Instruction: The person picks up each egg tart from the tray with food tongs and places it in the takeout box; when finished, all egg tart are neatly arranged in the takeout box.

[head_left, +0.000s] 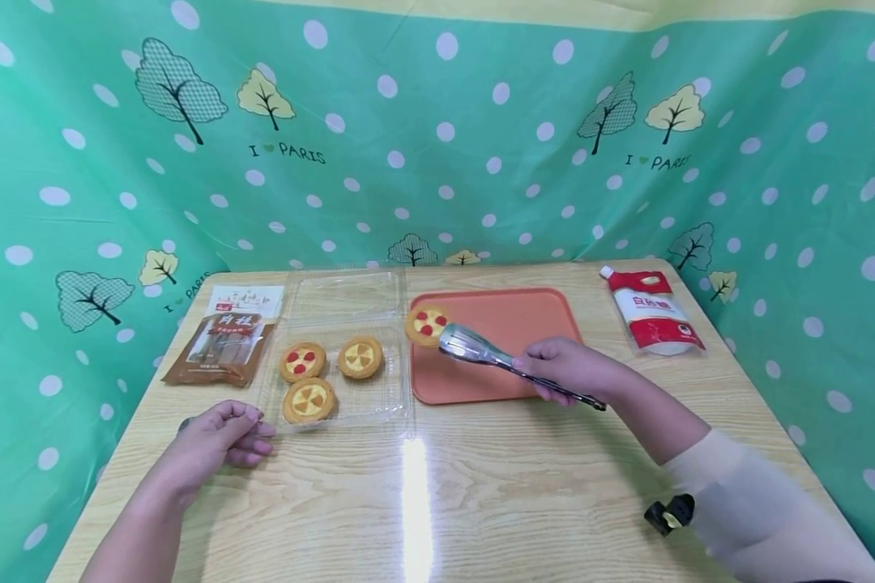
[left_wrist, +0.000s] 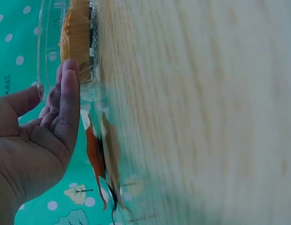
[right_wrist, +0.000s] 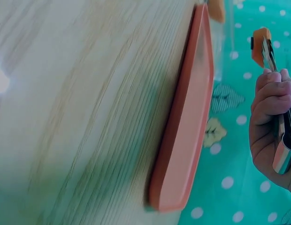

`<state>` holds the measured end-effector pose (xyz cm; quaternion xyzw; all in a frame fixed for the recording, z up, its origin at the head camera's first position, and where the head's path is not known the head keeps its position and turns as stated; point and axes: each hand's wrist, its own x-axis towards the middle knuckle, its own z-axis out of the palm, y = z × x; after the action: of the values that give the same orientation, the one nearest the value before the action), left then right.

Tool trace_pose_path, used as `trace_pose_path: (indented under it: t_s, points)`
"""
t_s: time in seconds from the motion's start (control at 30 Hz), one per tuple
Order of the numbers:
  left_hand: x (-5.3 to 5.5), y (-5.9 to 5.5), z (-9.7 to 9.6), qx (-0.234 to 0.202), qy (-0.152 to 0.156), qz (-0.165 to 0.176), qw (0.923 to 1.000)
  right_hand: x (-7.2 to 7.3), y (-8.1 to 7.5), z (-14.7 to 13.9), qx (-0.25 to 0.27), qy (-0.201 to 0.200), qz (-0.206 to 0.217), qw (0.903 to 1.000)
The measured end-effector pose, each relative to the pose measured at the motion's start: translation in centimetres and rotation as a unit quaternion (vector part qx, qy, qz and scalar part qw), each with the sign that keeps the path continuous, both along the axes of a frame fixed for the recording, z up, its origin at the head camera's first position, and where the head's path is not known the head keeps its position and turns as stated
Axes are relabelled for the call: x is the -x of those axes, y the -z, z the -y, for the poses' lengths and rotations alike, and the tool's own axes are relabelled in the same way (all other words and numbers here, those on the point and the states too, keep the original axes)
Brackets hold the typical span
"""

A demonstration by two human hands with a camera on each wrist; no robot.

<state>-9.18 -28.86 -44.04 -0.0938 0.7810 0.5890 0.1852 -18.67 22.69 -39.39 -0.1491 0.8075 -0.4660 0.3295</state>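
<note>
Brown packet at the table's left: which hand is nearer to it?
Left. The left hand is just in front of the brown packet; the right hand, holding tongs, is well to its right, beyond the clear box.

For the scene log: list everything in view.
Table: 1, tan, foreground
Cloth: count unclear, green, behind table
Tray: 1, orange, on table
Container: 1, clear, left of tray
Tongs: 1, silver and black, above tray
Tarts: 4, golden, three in container, one in tongs
Packets: 2, one brown, one white, left of container
Pouch: 1, red and white, right of tray
Device: 1, black, at sleeve
Item: 1, dark, behind left hand, unclear
Sleeve: 1, pale, right arm
Left hand: 1, at container corner
Right hand: 1, holding tongs
</note>
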Motion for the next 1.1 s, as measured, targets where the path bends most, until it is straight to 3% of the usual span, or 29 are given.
trace_pose_path:
  t_s: [0.27, 0.53, 0.77, 1.1]
  points:
    - [0.1, 0.0, 0.1, 0.005, 0.004, -0.002, 1.0000, -1.4, -0.6, 2.8, -0.012, -0.049, -0.004, 0.9987]
    - [0.1, 0.1, 0.1, 0.002, 0.004, -0.001, 1.0000, -1.9, -0.2, 4.7, -0.031, -0.083, -0.019, 0.9959]
    - [0.0, -0.1, 0.0, 0.004, 0.006, -0.002, 1.0000, -1.5, -0.4, 6.1, -0.048, -0.107, -0.029, 0.9927]
    - [0.1, 0.1, 0.1, 0.003, 0.005, -0.003, 1.0000, -0.1, -2.0, 7.9, -0.119, -0.141, -0.044, 0.9819]
